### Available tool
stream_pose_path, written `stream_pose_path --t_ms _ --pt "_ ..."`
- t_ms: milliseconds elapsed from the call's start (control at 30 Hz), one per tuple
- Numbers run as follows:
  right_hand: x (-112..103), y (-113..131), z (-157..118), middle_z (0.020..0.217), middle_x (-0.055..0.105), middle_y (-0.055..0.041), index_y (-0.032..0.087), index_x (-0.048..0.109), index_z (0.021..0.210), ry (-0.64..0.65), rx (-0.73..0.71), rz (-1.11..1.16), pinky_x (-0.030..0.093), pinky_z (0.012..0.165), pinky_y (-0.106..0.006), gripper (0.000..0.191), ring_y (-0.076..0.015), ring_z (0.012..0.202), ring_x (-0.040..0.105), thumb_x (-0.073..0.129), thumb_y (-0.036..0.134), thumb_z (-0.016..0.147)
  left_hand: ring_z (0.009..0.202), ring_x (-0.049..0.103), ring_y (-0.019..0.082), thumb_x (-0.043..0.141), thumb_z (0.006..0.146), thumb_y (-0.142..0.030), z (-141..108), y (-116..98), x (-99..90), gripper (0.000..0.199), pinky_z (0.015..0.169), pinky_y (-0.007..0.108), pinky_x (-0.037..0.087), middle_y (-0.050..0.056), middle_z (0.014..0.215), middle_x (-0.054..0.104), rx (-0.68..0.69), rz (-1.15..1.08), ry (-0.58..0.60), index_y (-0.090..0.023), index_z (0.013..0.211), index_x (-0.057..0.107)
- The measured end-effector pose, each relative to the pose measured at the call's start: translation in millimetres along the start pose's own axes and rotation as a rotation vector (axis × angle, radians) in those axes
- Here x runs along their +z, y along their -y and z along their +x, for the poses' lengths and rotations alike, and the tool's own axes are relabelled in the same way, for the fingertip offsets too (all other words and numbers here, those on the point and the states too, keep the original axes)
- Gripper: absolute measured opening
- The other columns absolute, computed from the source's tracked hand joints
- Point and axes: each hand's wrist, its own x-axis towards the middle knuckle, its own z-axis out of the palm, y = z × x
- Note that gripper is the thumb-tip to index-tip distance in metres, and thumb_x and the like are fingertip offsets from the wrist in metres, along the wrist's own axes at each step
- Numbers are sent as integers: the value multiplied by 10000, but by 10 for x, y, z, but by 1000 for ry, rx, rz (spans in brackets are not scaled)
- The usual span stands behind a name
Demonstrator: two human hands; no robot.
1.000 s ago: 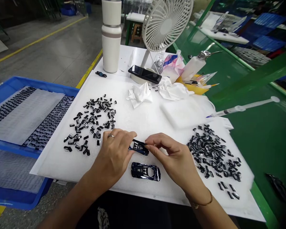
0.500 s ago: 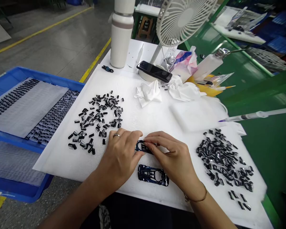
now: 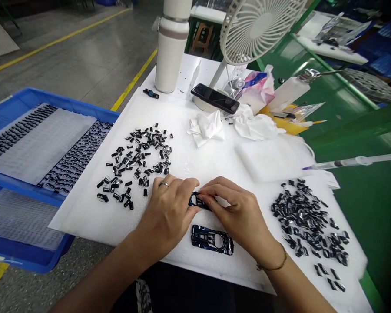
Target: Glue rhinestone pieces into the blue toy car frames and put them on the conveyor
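Note:
Between both hands lies a dark blue toy car body (image 3: 195,199), partly covered by fingers. My left hand (image 3: 169,213) grips its left end between thumb and fingers. My right hand (image 3: 236,208) has its thumb and fingertips pinched on the body's right part; whether a small part is between them is hidden. Just below, a second dark blue car body (image 3: 211,240) rests flat on the white foam sheet (image 3: 182,252). Small black pieces (image 3: 135,158) are scattered to the left, and a denser pile of shiny black pieces (image 3: 301,213) sits on the right.
Behind stand a white bottle (image 3: 172,54), a fan (image 3: 259,28) and a phone (image 3: 215,98). Crumpled white cloth (image 3: 207,128) lies mid-table. A syringe (image 3: 348,162) reaches in from the right. Blue trays (image 3: 81,108) with rows of parts are at the left.
The whole view has shifted slightly, moving the scene a little rightward. Both hands keep nearly the same hold on the car body.

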Motion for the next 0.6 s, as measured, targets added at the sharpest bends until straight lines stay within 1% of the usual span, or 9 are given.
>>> stream_pose_path --t_ms 100,233,300,367,433,500,567,600 --pt "-48 24 67 777 593 -42 177 609 738 112 36 -48 457 598 -274 151 -142 682 561 555 152 877 934 537 224 710 794 -121 0 4 4 472 904 425 409 34 996 597 7 -12 8 -194 1150 410" --pt "-128 33 184 748 572 -13 179 562 719 264 73 -81 411 567 -256 139 -123 630 520 571 108 839 946 524 232 699 790 -88 -3 6 4 482 881 415 449 42 1000 581 5 -55 27 -189 1153 399" --pt "-158 29 215 752 580 -10 183 569 747 302 84 -60 412 567 -255 114 -125 631 519 570 119 842 950 519 235 688 796 -81 -2 15 4 468 877 416 461 45 992 571 33 -54 26 -181 1150 399" --pt "-179 34 210 789 594 -22 189 592 810 316 67 -31 426 584 -261 90 -136 659 535 542 140 867 962 517 234 647 824 -70 5 28 -5 417 891 421 465 48 985 565 103 -30 7 -169 1149 404" --pt "-198 62 167 837 600 -41 191 608 866 291 25 -3 445 618 -271 115 -148 706 555 503 154 896 990 519 227 575 868 -56 10 30 -38 347 916 421 465 58 1010 567 194 -5 -38 -163 1154 411" --pt "-218 120 91 857 591 -55 187 608 896 210 -29 27 457 649 -279 123 -156 747 561 489 159 910 1036 522 218 521 896 -49 1 3 -97 310 941 419 462 69 1061 570 264 -22 -93 -171 1161 415" --pt "-240 201 -10 850 576 -53 187 594 916 84 -74 46 458 670 -279 94 -157 771 556 505 159 912 1110 515 220 536 896 -67 -36 -68 -171 340 979 425 451 85 1145 563 277 -112 -137 -191 1187 410" --pt "-249 246 -67 842 571 -47 189 584 922 21 -90 48 454 672 -275 77 -154 773 552 518 152 907 1141 509 221 569 889 -94 -65 -119 -204 370 994 420 447 89 1182 555 250 -179 -155 -202 1205 409"
